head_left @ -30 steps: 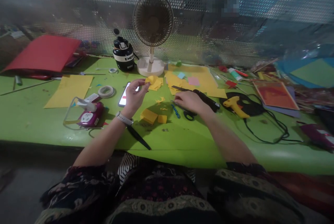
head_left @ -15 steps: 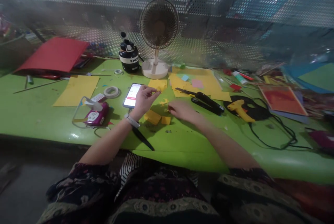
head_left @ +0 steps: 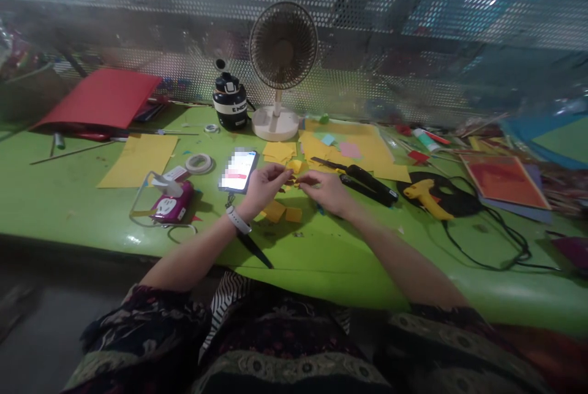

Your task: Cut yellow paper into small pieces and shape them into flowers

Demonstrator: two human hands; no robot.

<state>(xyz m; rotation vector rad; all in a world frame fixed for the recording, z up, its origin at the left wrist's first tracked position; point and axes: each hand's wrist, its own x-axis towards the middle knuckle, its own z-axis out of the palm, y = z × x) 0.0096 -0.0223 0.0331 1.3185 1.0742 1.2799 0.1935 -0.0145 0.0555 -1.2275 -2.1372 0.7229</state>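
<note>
My left hand (head_left: 266, 187), with a white band on its wrist, is closed in a pinch on a small yellow paper piece (head_left: 295, 166). Opposite it, my right hand (head_left: 327, 190) is closed too, its fingertips meeting the same small yellow paper, though the exact grip is partly hidden. Below the hands lie folded yellow paper pieces (head_left: 274, 211) on the green table. A stack of yellow paper (head_left: 279, 151) sits just beyond my fingers. To the left of my left hand rests a lit phone (head_left: 239, 170), and a black stapler (head_left: 371, 185) lies beside my right hand.
A small fan (head_left: 275, 124) and a dark bottle (head_left: 230, 106) stand at the back. A yellow glue gun (head_left: 428, 198) with its cord lies at right. At left are a tape roll (head_left: 199, 163), a purple power socket (head_left: 172, 203) and red sheets (head_left: 101, 97).
My hands have come together over the yellow scraps. The right hand has risen from the table to meet the left, which has moved slightly right and down. The view has shifted a little.
</note>
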